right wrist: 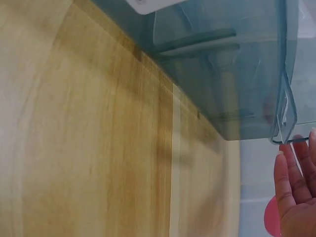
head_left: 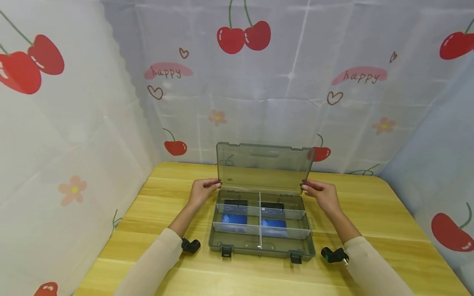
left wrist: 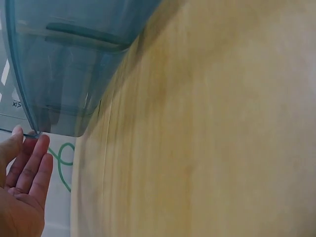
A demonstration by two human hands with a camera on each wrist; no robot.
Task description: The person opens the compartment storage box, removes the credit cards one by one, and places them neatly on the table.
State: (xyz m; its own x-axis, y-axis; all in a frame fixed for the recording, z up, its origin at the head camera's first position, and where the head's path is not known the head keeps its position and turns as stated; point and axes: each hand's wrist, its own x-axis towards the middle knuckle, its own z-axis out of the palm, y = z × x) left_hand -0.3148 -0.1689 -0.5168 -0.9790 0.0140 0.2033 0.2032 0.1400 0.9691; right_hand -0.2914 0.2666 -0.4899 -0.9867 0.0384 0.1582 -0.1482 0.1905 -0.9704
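Note:
A grey see-through plastic organizer box (head_left: 237,249) sits on the table with its lid (head_left: 266,168) raised upright along the back edge. My left hand (head_left: 201,192) pinches the lid's left edge low down, near the hinge side; the left wrist view has the thumb and fingertips (left wrist: 43,143) at that edge. Opposite it, my right hand (head_left: 326,195) pinches the lid's right edge at a similar height. Clear dividers (head_left: 260,234) split the box into several compartments. Blue flat packs (head_left: 234,220) lie in the middle row, and dark items (head_left: 272,206) in the rear row.
Two black latches (head_left: 226,251) hang at the box's front. A black wrist-worn device shows beside each sleeve, one at left (head_left: 191,246) and one at right (head_left: 332,254). Behind the wooden table (head_left: 166,201) hangs a cherry-printed cloth (head_left: 274,102), which also lines both sides.

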